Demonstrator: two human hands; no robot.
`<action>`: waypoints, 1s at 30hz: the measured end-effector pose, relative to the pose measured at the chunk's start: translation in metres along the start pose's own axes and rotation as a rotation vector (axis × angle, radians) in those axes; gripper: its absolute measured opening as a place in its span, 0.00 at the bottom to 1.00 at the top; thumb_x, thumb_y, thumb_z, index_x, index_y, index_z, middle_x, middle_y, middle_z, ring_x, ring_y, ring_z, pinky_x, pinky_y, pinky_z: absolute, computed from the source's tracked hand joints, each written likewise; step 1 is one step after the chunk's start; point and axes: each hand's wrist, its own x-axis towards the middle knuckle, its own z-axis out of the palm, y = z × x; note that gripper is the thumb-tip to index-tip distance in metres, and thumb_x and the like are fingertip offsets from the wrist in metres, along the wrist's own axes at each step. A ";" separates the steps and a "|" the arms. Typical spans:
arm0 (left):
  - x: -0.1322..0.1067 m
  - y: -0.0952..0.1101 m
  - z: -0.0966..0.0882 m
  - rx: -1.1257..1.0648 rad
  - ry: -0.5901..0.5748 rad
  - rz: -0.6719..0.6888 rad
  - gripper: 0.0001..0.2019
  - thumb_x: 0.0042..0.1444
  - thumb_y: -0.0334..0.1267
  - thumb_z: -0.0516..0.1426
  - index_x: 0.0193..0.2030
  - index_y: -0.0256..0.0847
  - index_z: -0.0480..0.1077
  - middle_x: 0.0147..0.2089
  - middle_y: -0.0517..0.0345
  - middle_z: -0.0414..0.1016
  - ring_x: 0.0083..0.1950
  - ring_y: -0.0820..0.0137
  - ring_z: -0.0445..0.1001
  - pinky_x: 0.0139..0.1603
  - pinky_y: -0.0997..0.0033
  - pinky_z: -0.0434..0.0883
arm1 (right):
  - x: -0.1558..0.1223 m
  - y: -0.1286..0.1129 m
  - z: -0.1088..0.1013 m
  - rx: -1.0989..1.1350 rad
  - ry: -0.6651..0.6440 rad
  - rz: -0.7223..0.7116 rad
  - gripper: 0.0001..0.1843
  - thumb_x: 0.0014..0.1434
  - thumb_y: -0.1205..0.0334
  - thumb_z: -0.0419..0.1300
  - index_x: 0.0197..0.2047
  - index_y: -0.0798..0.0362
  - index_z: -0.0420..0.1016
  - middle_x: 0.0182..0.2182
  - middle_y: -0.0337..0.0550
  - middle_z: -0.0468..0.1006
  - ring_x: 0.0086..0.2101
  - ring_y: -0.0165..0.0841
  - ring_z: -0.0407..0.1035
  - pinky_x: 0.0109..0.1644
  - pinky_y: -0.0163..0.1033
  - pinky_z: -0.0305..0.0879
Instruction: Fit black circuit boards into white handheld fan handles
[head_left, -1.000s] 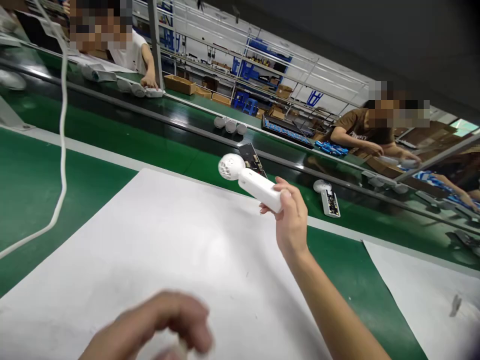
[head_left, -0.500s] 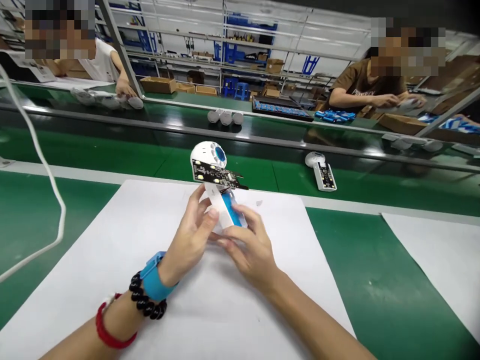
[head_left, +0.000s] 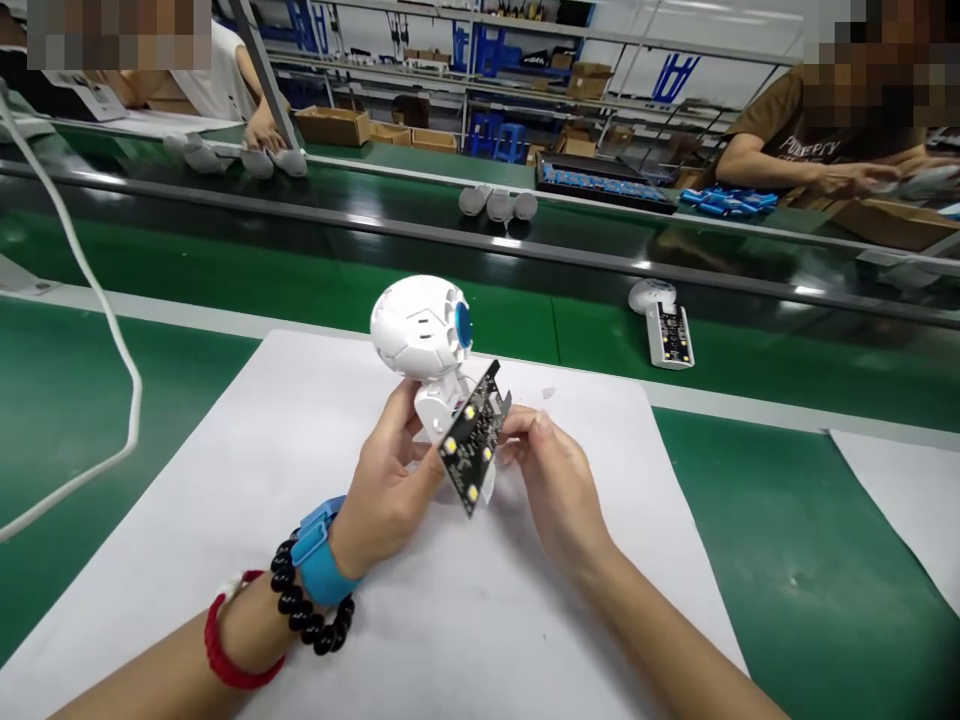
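Note:
My left hand [head_left: 386, 485] is closed around the handle of a white hand-held fan [head_left: 421, 335], whose round head with a blue centre points up and away. My right hand [head_left: 551, 480] pinches the edge of a black circuit board [head_left: 472, 438] with small white LEDs, held tilted against the fan's handle. Both hands hover over a white paper sheet [head_left: 247, 470] on the green table. My left wrist wears a blue band, black beads and a red cord.
A white cable [head_left: 112, 330] loops at the left. Another fan with an exposed board [head_left: 664, 320] lies beyond the sheet. A dark conveyor [head_left: 300, 225] carries white parts [head_left: 499, 203]. Two people work on the far side. A second white sheet [head_left: 907, 490] lies at the right.
The fan has been raised and turned so that its head stands higher. The circuit board has swung from lying across the handle's top to tilting alongside it, with my right hand now pinching it.

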 end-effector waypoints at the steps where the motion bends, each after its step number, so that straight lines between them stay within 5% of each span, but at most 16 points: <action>1: -0.001 0.000 0.000 -0.004 -0.018 -0.008 0.22 0.61 0.37 0.61 0.61 0.41 0.64 0.57 0.52 0.74 0.56 0.69 0.75 0.48 0.82 0.75 | 0.002 0.000 -0.001 0.041 0.008 0.073 0.21 0.63 0.40 0.59 0.36 0.50 0.79 0.36 0.41 0.76 0.35 0.29 0.67 0.38 0.33 0.63; 8: -0.005 -0.003 0.000 -0.126 -0.122 -0.091 0.21 0.64 0.42 0.58 0.62 0.39 0.66 0.58 0.50 0.73 0.57 0.65 0.73 0.55 0.75 0.72 | 0.005 -0.012 0.000 0.304 0.000 0.339 0.24 0.51 0.41 0.70 0.33 0.54 0.73 0.22 0.35 0.69 0.23 0.24 0.60 0.28 0.28 0.57; 12: -0.003 -0.003 0.001 -0.186 -0.149 -0.258 0.23 0.65 0.45 0.56 0.65 0.42 0.64 0.60 0.50 0.71 0.60 0.61 0.70 0.54 0.71 0.72 | 0.006 -0.016 -0.001 0.339 -0.006 0.405 0.23 0.51 0.44 0.71 0.33 0.54 0.69 0.19 0.33 0.69 0.22 0.23 0.61 0.28 0.27 0.57; 17: 0.001 0.004 0.006 -0.295 -0.066 -0.573 0.27 0.65 0.54 0.53 0.62 0.38 0.65 0.51 0.47 0.76 0.44 0.65 0.76 0.36 0.74 0.76 | 0.007 -0.013 -0.007 0.296 0.007 0.335 0.23 0.49 0.47 0.72 0.31 0.52 0.65 0.16 0.32 0.69 0.18 0.23 0.59 0.25 0.28 0.55; 21: 0.000 0.005 0.005 -0.393 -0.217 -0.835 0.32 0.63 0.62 0.47 0.65 0.42 0.60 0.46 0.46 0.76 0.31 0.62 0.77 0.13 0.70 0.72 | 0.008 -0.009 -0.011 0.131 -0.001 0.224 0.21 0.54 0.44 0.68 0.36 0.52 0.69 0.14 0.30 0.65 0.17 0.24 0.56 0.24 0.29 0.53; 30: 0.000 0.001 0.005 -0.366 -0.242 -0.776 0.30 0.64 0.59 0.47 0.67 0.43 0.56 0.44 0.46 0.76 0.29 0.64 0.77 0.13 0.71 0.73 | 0.005 -0.015 -0.005 -0.097 0.070 0.005 0.10 0.62 0.54 0.62 0.36 0.53 0.72 0.19 0.31 0.64 0.20 0.24 0.57 0.24 0.29 0.56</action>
